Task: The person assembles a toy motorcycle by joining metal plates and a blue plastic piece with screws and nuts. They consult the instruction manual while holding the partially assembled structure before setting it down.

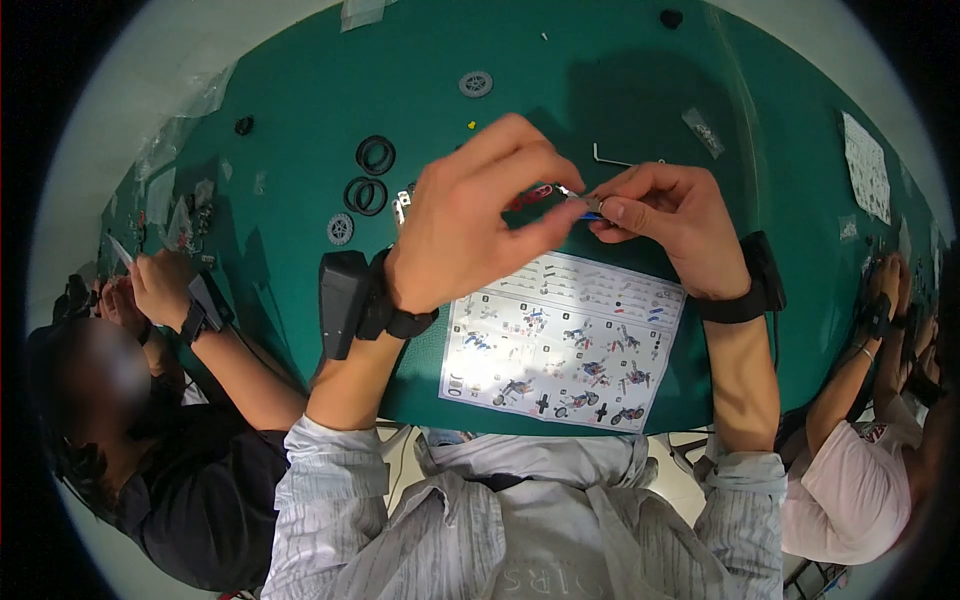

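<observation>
My left hand (480, 215) and my right hand (665, 225) meet above the green table (620, 90), both pinching a small assembly of red, blue and grey parts (570, 198) between their fingertips. Most of the assembly is hidden by my fingers. Under my hands lies a printed instruction sheet (565, 340) with pictures of building steps. Both wrists carry black bands with devices.
Black rubber tyres (370, 175), two grey gear wheels (476, 84), a metal hex key (610, 158) and small plastic bags (704, 130) lie on the table. A person works at the left (160, 290), another at the right (880, 310). A further sheet (866, 165) lies far right.
</observation>
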`<state>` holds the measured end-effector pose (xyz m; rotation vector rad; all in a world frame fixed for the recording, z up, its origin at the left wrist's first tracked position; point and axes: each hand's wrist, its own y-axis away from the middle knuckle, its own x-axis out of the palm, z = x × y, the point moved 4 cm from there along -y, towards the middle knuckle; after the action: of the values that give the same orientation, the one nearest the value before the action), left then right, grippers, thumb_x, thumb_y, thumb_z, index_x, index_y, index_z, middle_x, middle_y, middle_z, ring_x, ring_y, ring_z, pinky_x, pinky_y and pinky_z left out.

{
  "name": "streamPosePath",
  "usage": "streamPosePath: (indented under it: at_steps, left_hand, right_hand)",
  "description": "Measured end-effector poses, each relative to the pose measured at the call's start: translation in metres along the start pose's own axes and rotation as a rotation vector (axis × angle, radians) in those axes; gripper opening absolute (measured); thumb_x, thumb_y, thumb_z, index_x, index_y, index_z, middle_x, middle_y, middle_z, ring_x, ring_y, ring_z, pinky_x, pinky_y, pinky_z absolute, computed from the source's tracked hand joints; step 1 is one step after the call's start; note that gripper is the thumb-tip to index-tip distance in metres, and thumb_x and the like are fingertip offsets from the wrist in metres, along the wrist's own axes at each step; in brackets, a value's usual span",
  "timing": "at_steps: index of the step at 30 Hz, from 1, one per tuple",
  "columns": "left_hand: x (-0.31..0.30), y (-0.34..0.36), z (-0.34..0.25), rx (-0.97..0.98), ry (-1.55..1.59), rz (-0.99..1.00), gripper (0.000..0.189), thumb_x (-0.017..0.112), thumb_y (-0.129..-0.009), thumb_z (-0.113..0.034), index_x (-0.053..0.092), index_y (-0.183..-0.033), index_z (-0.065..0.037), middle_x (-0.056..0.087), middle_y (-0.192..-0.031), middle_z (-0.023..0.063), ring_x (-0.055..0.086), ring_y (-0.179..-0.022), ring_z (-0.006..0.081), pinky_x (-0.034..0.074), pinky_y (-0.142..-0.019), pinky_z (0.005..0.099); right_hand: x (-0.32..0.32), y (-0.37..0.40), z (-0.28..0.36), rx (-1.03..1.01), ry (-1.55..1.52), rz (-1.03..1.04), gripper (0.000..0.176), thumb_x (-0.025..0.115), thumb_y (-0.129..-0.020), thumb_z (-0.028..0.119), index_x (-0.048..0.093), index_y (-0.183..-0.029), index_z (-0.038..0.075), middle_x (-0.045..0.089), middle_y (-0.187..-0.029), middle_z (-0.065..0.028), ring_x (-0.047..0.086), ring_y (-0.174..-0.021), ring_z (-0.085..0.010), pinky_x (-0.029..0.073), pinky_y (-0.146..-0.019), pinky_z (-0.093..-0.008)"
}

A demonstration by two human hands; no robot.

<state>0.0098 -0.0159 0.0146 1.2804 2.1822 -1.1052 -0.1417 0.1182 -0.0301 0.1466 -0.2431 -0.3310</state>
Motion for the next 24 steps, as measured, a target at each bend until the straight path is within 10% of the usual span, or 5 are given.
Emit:
streamPosePath:
  at_steps: [24]
  left_hand:
    - [0.018,0.006,0.005,0.097,-0.079,-0.026,0.025,0.081,-0.074,-0.001,0.073,-0.096,-0.005,0.072,-0.093,0.0072,0.070,-0.068,0.0199,0.055,-0.057,0.0280]
  right_hand:
    - [-0.001,-0.003,-0.010,0.060,-0.102,-0.034,0.022,0.070,-0.092,0.002,0.070,-0.109,-0.011,0.073,-0.101,-0.0180,0.073,-0.092,-0.0208,0.061,-0.085,-0.0277]
